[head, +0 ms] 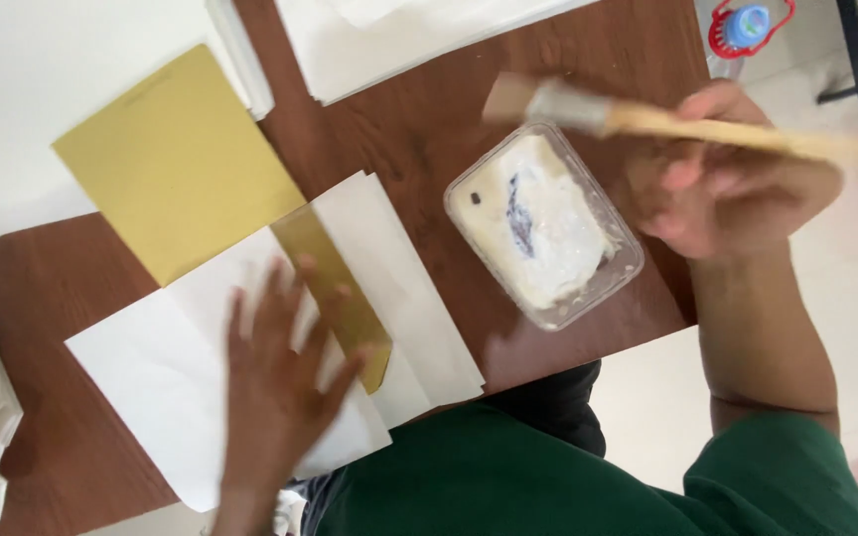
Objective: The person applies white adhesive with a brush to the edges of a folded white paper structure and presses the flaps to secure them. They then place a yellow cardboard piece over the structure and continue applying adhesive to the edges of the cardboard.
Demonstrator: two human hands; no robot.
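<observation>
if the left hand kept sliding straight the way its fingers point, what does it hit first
Most likely the narrow gold strip: the left hand lies flat on the white sheet with its fingertips already at the strip's edge. Beyond it lies the large gold sheet. Motion blur leaves exact contact unclear.

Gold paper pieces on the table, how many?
2. A large gold sheet lies at upper left of the table. A narrow gold strip lies on the white paper, by the left hand. Others may lie hidden under the paper.

Large gold card [176,164], white sheets [409,35], blue-capped bottle [749,25], wooden table [419,129]
</observation>
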